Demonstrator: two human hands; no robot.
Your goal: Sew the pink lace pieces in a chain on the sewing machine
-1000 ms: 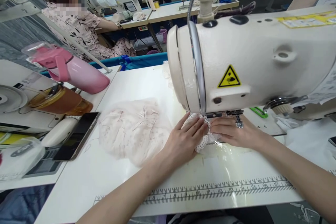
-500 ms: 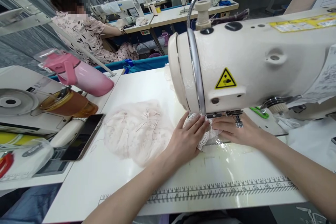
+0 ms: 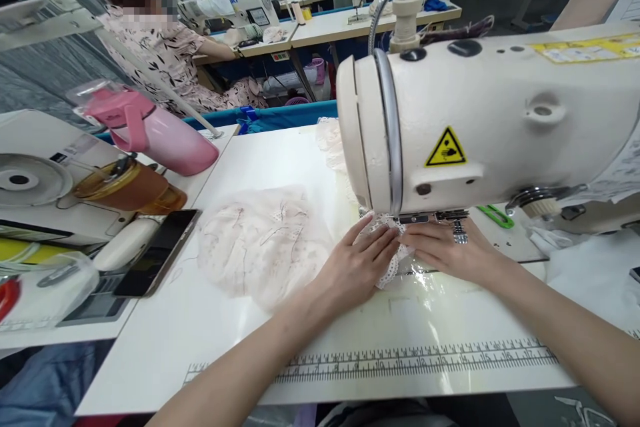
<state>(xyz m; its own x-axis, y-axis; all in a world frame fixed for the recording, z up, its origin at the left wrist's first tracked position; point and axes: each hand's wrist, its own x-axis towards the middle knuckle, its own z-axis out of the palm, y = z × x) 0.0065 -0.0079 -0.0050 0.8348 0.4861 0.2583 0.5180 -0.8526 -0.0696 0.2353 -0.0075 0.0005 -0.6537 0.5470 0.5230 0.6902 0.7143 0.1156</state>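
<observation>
White lace fabric (image 3: 387,273) with a scalloped, eyelet edge lies under the head of a sewing machine (image 3: 480,120). My left hand (image 3: 357,260) rests flat on the lace, fingers stretched towards the needle area. From the other side, my right hand (image 3: 450,247) reaches in with its fingers extended, the tips touching the lace edge. The machine's metal fittings cover part of those fingers. The needle and presser foot cannot be made out. Beside my left forearm lies a crumpled heap of sheer pale pink fabric (image 3: 265,240) with loose threads.
Printed along the table's front is a ruler scale (image 3: 370,363). To the left are a phone (image 3: 157,253), a tilted pink bottle (image 3: 155,133) and an amber cup (image 3: 130,187). Green snips (image 3: 497,216) lie behind my right hand. A co-worker (image 3: 160,60) sits at another machine.
The view has shifted slightly, so the machine appears farther right. More pale fabric shows behind the machine head. Both hands keep nearly the same place on the lace.
</observation>
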